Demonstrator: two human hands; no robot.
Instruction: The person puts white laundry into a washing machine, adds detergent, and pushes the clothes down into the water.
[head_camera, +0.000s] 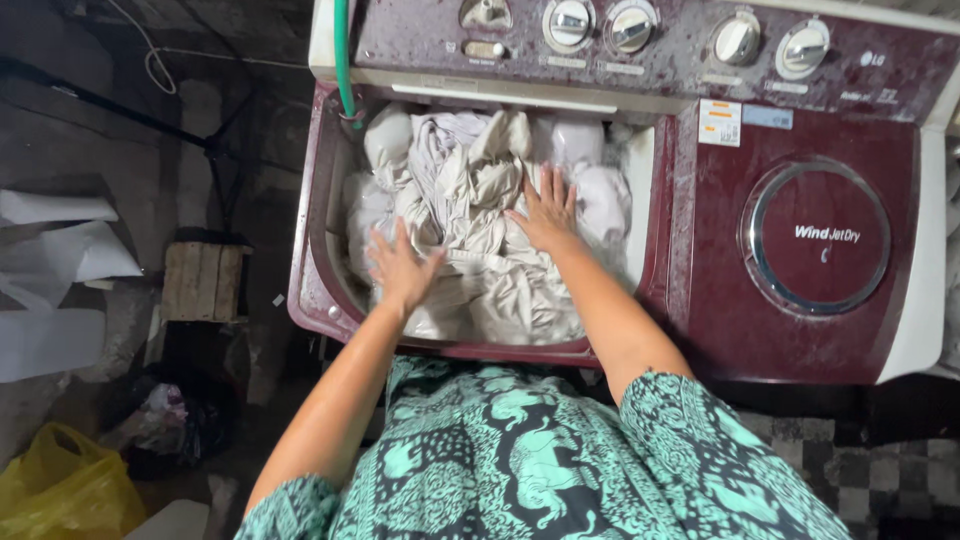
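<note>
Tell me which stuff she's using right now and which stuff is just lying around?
In use:
- left hand and right hand, both flat and open on the wet white laundry
- wash tub of the maroon washing machine
- green hose hanging into the tub

Just lying about:
- yellow plastic bag
- white sheets on the floor
- wooden block
- spin-dryer lid, shut

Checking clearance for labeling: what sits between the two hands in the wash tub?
Head view: only crumpled white laundry lies between the left hand and right hand, both pressed flat on it inside the maroon tub.
</note>
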